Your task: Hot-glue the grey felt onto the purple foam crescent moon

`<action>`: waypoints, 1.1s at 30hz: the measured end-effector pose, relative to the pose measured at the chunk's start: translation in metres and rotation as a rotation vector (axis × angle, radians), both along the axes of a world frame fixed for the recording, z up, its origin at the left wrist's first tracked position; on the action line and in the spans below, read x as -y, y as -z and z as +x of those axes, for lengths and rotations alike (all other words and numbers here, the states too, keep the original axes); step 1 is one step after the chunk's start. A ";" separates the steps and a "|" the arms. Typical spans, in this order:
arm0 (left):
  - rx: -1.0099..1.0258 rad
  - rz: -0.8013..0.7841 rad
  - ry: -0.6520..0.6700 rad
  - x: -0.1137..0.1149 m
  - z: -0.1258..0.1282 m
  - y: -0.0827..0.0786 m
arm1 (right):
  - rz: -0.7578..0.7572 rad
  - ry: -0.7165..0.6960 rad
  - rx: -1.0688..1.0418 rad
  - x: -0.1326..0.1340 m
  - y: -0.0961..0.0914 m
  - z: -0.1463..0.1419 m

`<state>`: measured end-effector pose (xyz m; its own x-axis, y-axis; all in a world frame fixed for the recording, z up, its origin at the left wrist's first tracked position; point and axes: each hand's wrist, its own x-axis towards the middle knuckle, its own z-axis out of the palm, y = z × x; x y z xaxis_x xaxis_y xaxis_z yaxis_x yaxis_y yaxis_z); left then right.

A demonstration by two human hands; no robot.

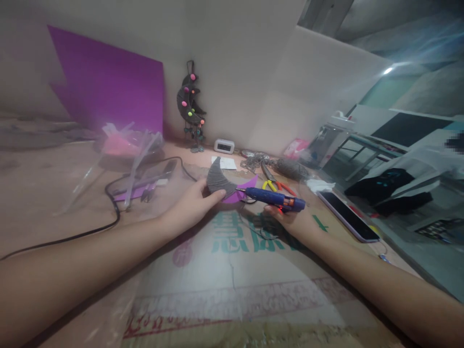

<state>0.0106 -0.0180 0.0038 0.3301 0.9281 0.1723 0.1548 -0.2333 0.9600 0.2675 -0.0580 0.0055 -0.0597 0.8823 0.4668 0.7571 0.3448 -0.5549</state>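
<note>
My left hand [203,195] is closed on the left side of a purple crescent moon [250,182], its thumb on the front. Grey yarn [219,179] wraps the crescent's left part, while the right tip shows bare purple. In my right hand [284,215] is a blue hot glue gun [270,195], held from below with a red light glowing on it. The nozzle points left and meets the crescent near the edge of the yarn. A loose strand of grey yarn [259,234] hangs below onto the cardboard.
Cardboard [217,299] covers the worktop. Behind stand pliers [270,176], orange-handled scissors [286,187], a grey yarn ball [290,168] and a small clock [224,146]. A phone [348,215] lies right; glue sticks [136,169] and a black cable [116,212] lie left. A decorated moon hanging [190,101] is on the wall.
</note>
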 end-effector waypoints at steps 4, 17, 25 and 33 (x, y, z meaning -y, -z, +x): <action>-0.005 -0.001 -0.001 0.000 0.000 -0.001 | 0.011 0.023 0.005 -0.001 0.002 0.002; 0.003 0.020 0.013 0.000 0.000 -0.001 | -0.025 0.018 -0.060 0.000 0.001 -0.002; -0.003 0.017 0.020 -0.004 -0.001 0.003 | 0.012 0.143 -0.161 0.002 -0.017 -0.002; 0.063 -0.040 0.137 -0.002 0.003 0.002 | -0.059 0.095 -0.375 -0.036 -0.044 0.003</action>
<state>0.0139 -0.0158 0.0014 0.4435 0.8818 0.1605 0.0631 -0.2093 0.9758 0.2702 -0.0222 0.0496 0.1891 0.9017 0.3888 0.5250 0.2418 -0.8160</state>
